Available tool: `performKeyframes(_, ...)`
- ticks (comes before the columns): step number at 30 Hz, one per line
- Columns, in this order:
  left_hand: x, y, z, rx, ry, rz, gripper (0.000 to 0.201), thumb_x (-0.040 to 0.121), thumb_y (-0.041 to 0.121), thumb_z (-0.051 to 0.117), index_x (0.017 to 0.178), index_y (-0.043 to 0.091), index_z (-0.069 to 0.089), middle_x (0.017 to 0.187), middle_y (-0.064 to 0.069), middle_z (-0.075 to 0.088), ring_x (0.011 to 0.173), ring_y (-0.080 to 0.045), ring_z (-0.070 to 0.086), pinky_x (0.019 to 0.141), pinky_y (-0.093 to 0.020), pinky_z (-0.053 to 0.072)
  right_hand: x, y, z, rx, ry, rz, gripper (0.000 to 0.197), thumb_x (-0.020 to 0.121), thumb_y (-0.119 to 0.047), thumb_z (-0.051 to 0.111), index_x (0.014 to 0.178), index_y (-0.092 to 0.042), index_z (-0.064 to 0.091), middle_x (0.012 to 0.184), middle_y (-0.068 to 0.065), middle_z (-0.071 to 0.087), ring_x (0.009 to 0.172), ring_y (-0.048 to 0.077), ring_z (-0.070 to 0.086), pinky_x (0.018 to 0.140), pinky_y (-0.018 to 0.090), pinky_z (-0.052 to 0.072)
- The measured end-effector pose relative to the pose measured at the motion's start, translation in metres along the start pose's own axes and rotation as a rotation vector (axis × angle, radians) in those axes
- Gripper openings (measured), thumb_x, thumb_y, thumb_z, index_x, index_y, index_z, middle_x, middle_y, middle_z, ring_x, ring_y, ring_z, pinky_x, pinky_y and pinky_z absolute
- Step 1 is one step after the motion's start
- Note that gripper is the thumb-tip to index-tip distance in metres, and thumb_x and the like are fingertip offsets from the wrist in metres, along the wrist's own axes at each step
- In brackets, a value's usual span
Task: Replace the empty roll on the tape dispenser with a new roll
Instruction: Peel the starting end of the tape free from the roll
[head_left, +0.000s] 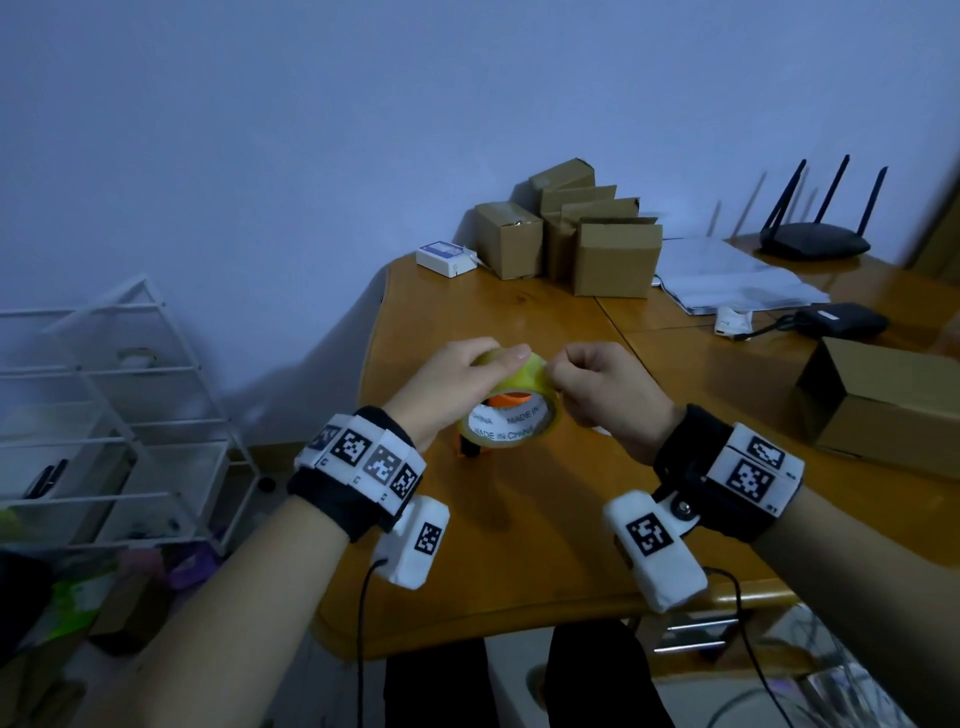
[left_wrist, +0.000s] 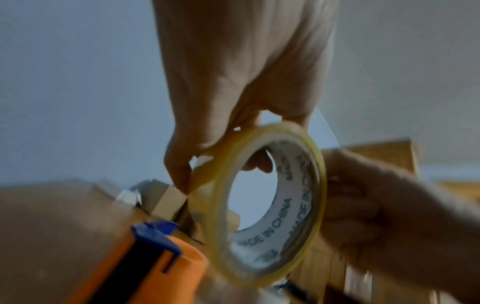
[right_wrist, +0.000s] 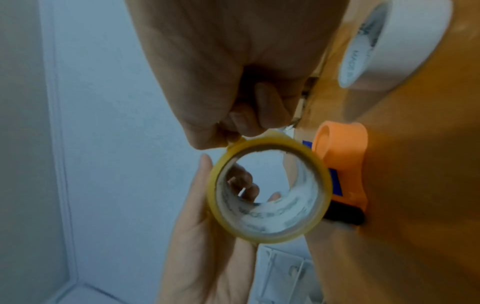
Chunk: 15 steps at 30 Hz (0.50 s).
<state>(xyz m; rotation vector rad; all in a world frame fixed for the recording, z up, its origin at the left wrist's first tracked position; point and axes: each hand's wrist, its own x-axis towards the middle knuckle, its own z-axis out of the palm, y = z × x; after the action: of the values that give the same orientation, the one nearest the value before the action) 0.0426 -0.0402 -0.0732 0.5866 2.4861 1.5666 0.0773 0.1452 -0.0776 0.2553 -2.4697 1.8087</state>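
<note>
A new roll of yellowish clear tape (head_left: 511, 415) with a white printed core is held above the wooden table (head_left: 519, 545) by both hands. My left hand (head_left: 498, 364) grips it from the left, thumb over the top rim. My right hand (head_left: 553, 371) pinches the roll's rim from the right. In the right wrist view the right hand (right_wrist: 233, 131) pinches the top of the roll (right_wrist: 270, 191) while the left hand (right_wrist: 207, 236) cups it. The orange dispenser (head_left: 467, 449) (left_wrist: 161, 267) (right_wrist: 342, 160) lies on the table just under the roll. A white empty core (right_wrist: 389, 41) lies beside it.
Several cardboard boxes (head_left: 587, 239) stand at the table's back, with a white device (head_left: 447, 254) to their left. Papers (head_left: 727, 275), a black router (head_left: 815, 239) and an open box (head_left: 883, 400) occupy the right side. A white wire rack (head_left: 114, 415) stands left of the table.
</note>
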Motion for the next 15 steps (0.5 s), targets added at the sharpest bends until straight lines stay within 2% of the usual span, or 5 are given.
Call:
performKeyframes(3, -0.0007, -0.0040, 0.0016, -0.265, -0.056, -0.052, 0.044, 0.097, 0.038, 0.057, 0.104, -0.006, 0.058, 0.096, -0.024, 0.065, 0.089, -0.030, 0.065, 0.087, -0.044, 0.048, -0.0021, 0.0047, 0.0016, 0.135, -0.028, -0.008, 0.023, 0.098, -0.009, 0.049, 0.075, -0.006, 0.049, 0.051, -0.002, 0.030, 0.043, 0.011, 0.023, 0.043, 0.023, 0.023)
performKeyframes(6, -0.0017, -0.0096, 0.0011, -0.427, -0.116, -0.104, 0.034, 0.099, 0.027, 0.055, 0.109, -0.005, 0.057, 0.101, -0.022, 0.059, 0.095, -0.032, 0.059, 0.091, -0.043, 0.045, -0.0054, 0.0084, 0.0031, 0.301, -0.038, 0.024, 0.031, 0.098, -0.005, 0.048, 0.068, -0.010, 0.044, 0.053, -0.001, 0.026, 0.043, 0.011, 0.021, 0.043, 0.024, 0.019)
performKeyframes(9, -0.0064, -0.0063, 0.0006, -0.530, -0.135, -0.095, 0.021, 0.100, 0.021, 0.052, 0.106, 0.001, 0.057, 0.096, -0.019, 0.061, 0.091, -0.029, 0.061, 0.087, -0.036, 0.049, -0.0071, 0.0076, 0.0032, 0.479, -0.026, 0.036, 0.038, 0.097, -0.002, 0.047, 0.061, -0.015, 0.047, 0.053, -0.001, 0.026, 0.043, 0.010, 0.023, 0.044, 0.026, 0.016)
performKeyframes(13, -0.0077, -0.0066, 0.0000, -0.648, -0.127, -0.080, 0.044, 0.097, 0.022, 0.056, 0.124, -0.012, 0.050, 0.109, -0.024, 0.058, 0.102, -0.033, 0.058, 0.098, -0.043, 0.046, -0.0061, 0.0015, 0.0024, 0.676, 0.009, 0.048, 0.026, 0.097, 0.000, 0.044, 0.075, -0.003, 0.056, 0.054, 0.000, 0.028, 0.039, 0.006, 0.027, 0.035, 0.018, 0.020)
performKeyframes(15, -0.0073, -0.0071, 0.0008, -0.678, -0.132, -0.078, 0.048, 0.097, 0.022, 0.054, 0.127, -0.015, 0.047, 0.112, -0.025, 0.057, 0.102, -0.032, 0.060, 0.096, -0.041, 0.049, -0.0049, -0.0001, 0.0014, 0.776, 0.009, 0.056, 0.024, 0.097, -0.001, 0.043, 0.077, -0.001, 0.057, 0.060, 0.003, 0.026, 0.038, 0.005, 0.028, 0.032, 0.015, 0.022)
